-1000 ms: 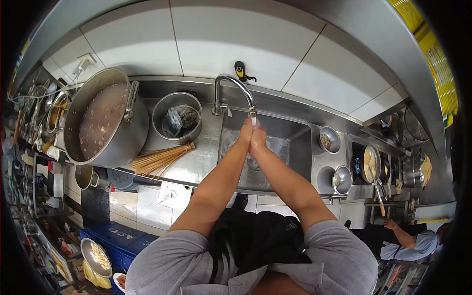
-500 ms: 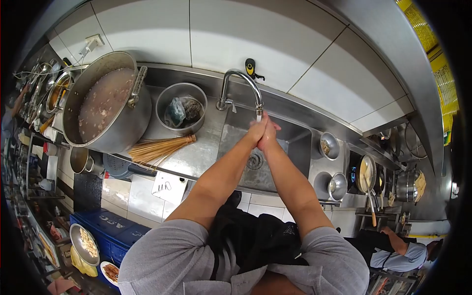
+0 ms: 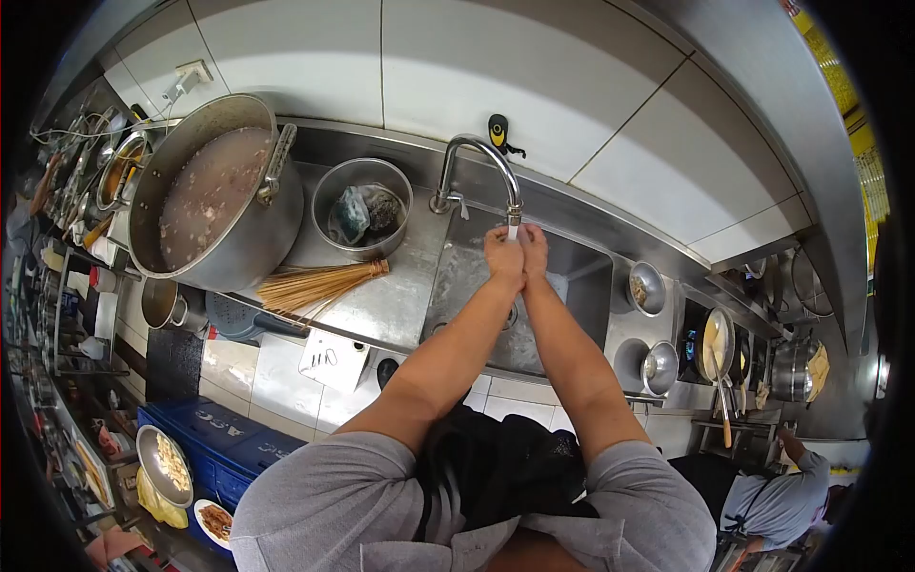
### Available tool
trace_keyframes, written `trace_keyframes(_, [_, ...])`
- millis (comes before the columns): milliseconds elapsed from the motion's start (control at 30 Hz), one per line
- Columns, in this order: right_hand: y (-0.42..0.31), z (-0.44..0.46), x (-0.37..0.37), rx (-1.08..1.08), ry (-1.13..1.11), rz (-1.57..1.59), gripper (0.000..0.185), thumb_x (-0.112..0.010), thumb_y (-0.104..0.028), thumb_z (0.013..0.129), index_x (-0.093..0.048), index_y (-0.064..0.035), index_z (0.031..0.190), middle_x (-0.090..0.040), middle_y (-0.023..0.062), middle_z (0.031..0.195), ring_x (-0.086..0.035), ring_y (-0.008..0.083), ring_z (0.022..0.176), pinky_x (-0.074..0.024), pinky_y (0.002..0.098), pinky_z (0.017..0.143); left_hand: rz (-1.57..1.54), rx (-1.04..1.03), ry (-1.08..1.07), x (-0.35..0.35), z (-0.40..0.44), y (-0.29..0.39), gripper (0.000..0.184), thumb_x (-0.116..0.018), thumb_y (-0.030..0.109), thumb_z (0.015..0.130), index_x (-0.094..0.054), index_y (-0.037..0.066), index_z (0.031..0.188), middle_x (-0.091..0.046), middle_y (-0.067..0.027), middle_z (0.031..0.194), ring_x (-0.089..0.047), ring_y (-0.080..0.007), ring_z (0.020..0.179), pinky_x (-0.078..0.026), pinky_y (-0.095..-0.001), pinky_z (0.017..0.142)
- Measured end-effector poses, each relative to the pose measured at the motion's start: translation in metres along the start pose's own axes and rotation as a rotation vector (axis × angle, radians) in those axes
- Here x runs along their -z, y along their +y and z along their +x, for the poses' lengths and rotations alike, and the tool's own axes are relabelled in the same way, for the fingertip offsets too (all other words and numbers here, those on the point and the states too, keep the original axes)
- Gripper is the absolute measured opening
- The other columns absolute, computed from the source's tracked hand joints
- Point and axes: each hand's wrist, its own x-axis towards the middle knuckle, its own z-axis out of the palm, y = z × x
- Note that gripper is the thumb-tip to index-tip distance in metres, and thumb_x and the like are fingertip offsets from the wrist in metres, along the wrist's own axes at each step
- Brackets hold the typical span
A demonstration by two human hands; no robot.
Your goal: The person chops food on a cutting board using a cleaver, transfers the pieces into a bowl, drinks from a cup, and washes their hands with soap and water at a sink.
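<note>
My left hand (image 3: 502,255) and my right hand (image 3: 535,254) are side by side under the curved faucet (image 3: 481,143), wrists touching. Both look cupped, fingers bent a little, with water running from the spout onto them. Neither holds any object that I can see. Below them lies the steel sink (image 3: 583,300), wet and foamy in places; my forearms hide part of its drain.
Left of the sink stand a steel pot (image 3: 343,176) with scouring pads, a bundle of thin sticks (image 3: 319,288) and a large stockpot (image 3: 272,234) of cloudy liquid. Two metal bowls, one here (image 3: 660,368), sit to the right, near a pan (image 3: 715,343). Another person (image 3: 777,496) stands lower right.
My hands were rubbing together under the spout; now they are parted side by side and cupped beneath the water. The other person at the right has shifted posture. The view has moved slightly.
</note>
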Motion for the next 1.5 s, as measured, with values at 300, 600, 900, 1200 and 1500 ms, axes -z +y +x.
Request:
trace_keyframes(300, [-0.109,-0.11,0.023,-0.76,-0.476,1.195,0.05,-0.054,-0.055,0.096,-0.058,-0.0105,0.118,-0.064,0.0097,0.101,-0.065,0.0276,0.087,-0.0546,0.0455,0.082,-0.25,0.069,-0.194,-0.034,0.044,0.025,0.017,-0.05,-0.003,0.095,-0.047,0.007,0.109,-0.06,-0.0112,0.081,-0.069,-0.0214,0.069,-0.059,-0.0319,0.057])
trace_keyframes(600, [-0.066,-0.076,0.005,-0.771,-0.314,0.863,0.043,-0.07,-0.035,0.09,-0.052,-0.0141,0.124,-0.063,0.0115,0.109,-0.064,0.0276,0.097,-0.0573,0.0446,0.076,1.438,-0.445,-0.607,0.013,0.027,0.017,0.015,-0.058,0.022,0.091,-0.062,0.008,0.097,-0.07,-0.0142,0.103,-0.067,-0.0374,0.094,-0.053,-0.0456,0.085])
trace_keyframes(900, [-0.084,-0.074,-0.001,-0.659,-0.349,0.658,0.051,-0.075,-0.042,0.083,-0.058,-0.0161,0.124,-0.064,0.0072,0.111,-0.067,0.023,0.09,-0.0552,0.0387,0.064,1.533,-0.18,-0.481,0.039,0.031,0.047,0.025,-0.058,0.028,0.09,-0.06,0.011,0.109,-0.07,-0.0151,0.108,-0.067,-0.0355,0.103,-0.05,-0.0479,0.088])
trace_keyframes(1200, [-0.031,-0.002,-0.016,-0.513,-0.224,0.736,0.042,-0.052,-0.045,0.1,-0.067,-0.0064,0.097,-0.062,0.0068,0.07,-0.06,0.0187,0.059,-0.0479,0.0333,0.05,0.767,-0.358,-0.181,0.05,0.025,-0.011,0.041,-0.054,0.042,0.097,-0.048,0.013,0.125,-0.064,-0.0166,0.114,-0.065,-0.0345,0.102,-0.052,-0.0519,0.08])
trace_keyframes(1500, [-0.076,0.017,-0.055,-0.386,-0.287,0.884,0.031,-0.051,-0.034,0.101,-0.063,-0.0053,0.101,-0.059,0.0067,0.067,-0.056,0.0181,0.051,-0.045,0.0306,0.044,-0.635,0.494,-0.452,0.033,-0.036,0.045,0.057,-0.051,0.058,0.097,-0.05,0.01,0.126,-0.063,-0.0156,0.096,-0.066,-0.0305,0.081,-0.057,-0.0445,0.067])
